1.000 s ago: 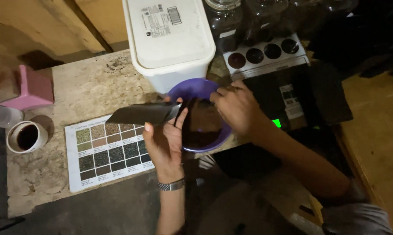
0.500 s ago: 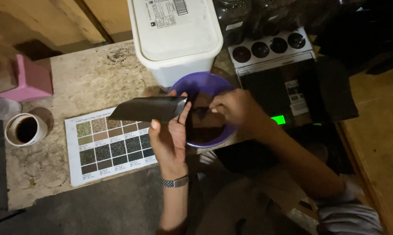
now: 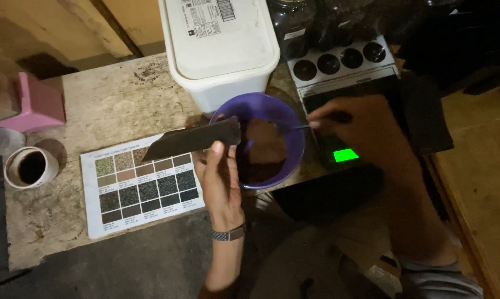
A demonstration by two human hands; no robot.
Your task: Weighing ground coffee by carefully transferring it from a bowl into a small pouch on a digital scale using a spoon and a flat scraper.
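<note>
My left hand point(image 3: 219, 177) grips a flat dark pouch point(image 3: 189, 141) by its right end and holds it level at the left rim of a purple bowl point(image 3: 295, 160). Brown ground powder point(image 3: 261, 149) lies in the bowl. My right hand point(image 3: 361, 124) is to the right of the bowl, above a dark scale with a lit green display point(image 3: 346, 155). It pinches a thin metal spoon point(image 3: 300, 127) whose stem reaches over the bowl's right rim. The spoon's tip is hard to make out.
A white lidded tub point(image 3: 219, 50) stands behind the bowl. A colour chart of ground samples point(image 3: 142, 185) lies on the left, with a cup of dark liquid point(image 3: 31, 166) and a pink box point(image 3: 37, 105) beyond it. A tray of round dark samples point(image 3: 338, 61) sits behind the scale.
My right hand has drawn back from over the bowl to the right, above the scale, with the spoon. My left hand still holds the pouch at the bowl's rim.
</note>
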